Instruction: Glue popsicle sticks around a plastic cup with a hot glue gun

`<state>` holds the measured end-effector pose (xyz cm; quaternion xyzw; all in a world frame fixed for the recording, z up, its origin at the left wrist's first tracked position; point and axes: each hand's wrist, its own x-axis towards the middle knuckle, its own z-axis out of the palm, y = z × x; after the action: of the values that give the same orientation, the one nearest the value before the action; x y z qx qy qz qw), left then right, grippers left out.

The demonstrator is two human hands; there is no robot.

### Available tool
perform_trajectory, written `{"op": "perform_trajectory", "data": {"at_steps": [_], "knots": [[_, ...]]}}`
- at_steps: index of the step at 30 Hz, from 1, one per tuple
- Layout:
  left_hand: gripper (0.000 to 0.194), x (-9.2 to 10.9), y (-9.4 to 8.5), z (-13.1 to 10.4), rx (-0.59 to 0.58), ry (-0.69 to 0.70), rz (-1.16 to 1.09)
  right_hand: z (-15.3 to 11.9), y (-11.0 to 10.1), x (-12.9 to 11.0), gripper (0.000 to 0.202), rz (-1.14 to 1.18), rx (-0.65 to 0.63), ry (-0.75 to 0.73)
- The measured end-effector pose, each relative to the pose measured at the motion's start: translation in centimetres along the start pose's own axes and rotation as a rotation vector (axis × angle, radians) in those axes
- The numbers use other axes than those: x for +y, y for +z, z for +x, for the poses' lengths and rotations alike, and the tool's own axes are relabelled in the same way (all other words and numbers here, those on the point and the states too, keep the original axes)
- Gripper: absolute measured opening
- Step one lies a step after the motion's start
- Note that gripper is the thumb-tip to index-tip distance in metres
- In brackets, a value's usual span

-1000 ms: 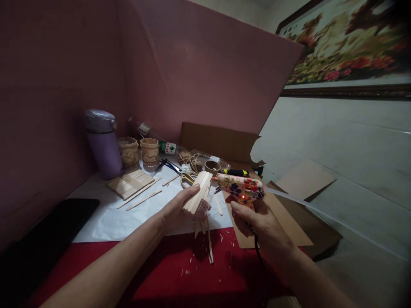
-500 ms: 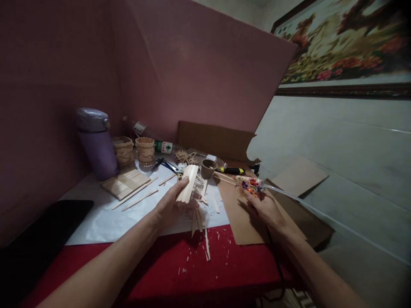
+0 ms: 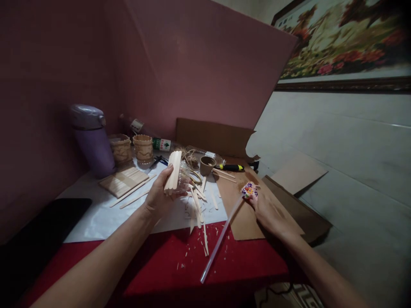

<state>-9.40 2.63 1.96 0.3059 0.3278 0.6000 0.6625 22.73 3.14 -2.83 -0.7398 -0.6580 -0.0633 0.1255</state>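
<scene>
My left hand (image 3: 162,186) is wrapped round a clear plastic container (image 3: 184,174), perhaps a cut bottle, with pale craft sticks (image 3: 174,171) side by side along its wall. In my right hand (image 3: 265,209) is a flower-patterned glue gun (image 3: 249,191), above the brown cardboard. A long clear glue stick (image 3: 221,239) sticks out of it toward the lower left, over the red cloth. The gun's nozzle cannot be made out. Loose craft sticks (image 3: 196,201) lie scattered on the white paper between my hands.
A purple bottle (image 3: 94,147), two stick-covered cups (image 3: 143,149) and a bundle of craft sticks (image 3: 123,183) stand or lie at left. Behind are twine (image 3: 190,157), a small brown pot (image 3: 207,166) and a yellow-black cutter (image 3: 233,167). Cardboard (image 3: 247,222) covers the right side.
The glue gun has turned in my right hand: its glue stick pointed right and now points to the lower left. My left hand has shifted left with the container.
</scene>
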Motion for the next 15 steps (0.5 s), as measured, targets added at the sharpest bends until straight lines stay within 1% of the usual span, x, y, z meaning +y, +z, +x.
{"op": "perform_trajectory", "data": {"at_steps": [2,3,5,6,7,8,10,11,12,13,15], "knots": [[0.032,0.3,-0.1,0.1,0.018,0.005,-0.007,-0.2,-0.6,-0.8,0.035,-0.139,-0.035,-0.008],[0.032,0.4,-0.1,0.1,0.027,0.008,-0.01,-0.3,-1.1,-1.3,0.034,-0.204,-0.019,-0.019],[0.032,0.5,-0.2,0.2,0.037,0.015,-0.019,-0.7,-2.5,-2.7,0.032,-0.284,0.078,-0.069],[0.032,0.6,-0.3,0.2,0.04,0.019,-0.024,-0.9,-3.3,-3.7,0.029,-0.249,0.107,-0.122],[0.033,0.6,-0.3,0.2,0.043,0.022,-0.029,-1.0,-4.0,-4.8,0.024,-0.154,0.112,-0.188],[0.033,0.7,-0.3,0.3,0.051,0.024,-0.032,-1.1,-4.5,-6.0,0.02,-0.013,0.083,-0.238],[0.033,0.7,-0.3,0.3,0.071,0.027,-0.033,-1.2,-4.9,-8.7,0.021,0.248,-0.07,-0.303],[0.033,0.7,-0.3,0.4,0.078,0.026,-0.033,-1.3,-4.8,-10.0,0.017,0.339,-0.164,-0.354],[0.034,0.7,-0.3,0.4,0.081,0.024,-0.035,-1.2,-4.4,-11.3,0.016,0.39,-0.213,-0.388],[0.034,0.6,-0.4,0.5,0.078,0.021,-0.037,-1.2,-4.0,-12.4,0.015,0.421,-0.248,-0.43],[0.035,0.5,-0.6,0.6,0.065,0.013,-0.042,-1.2,-3.0,-14.3,0.016,0.451,-0.25,-0.509]]}}
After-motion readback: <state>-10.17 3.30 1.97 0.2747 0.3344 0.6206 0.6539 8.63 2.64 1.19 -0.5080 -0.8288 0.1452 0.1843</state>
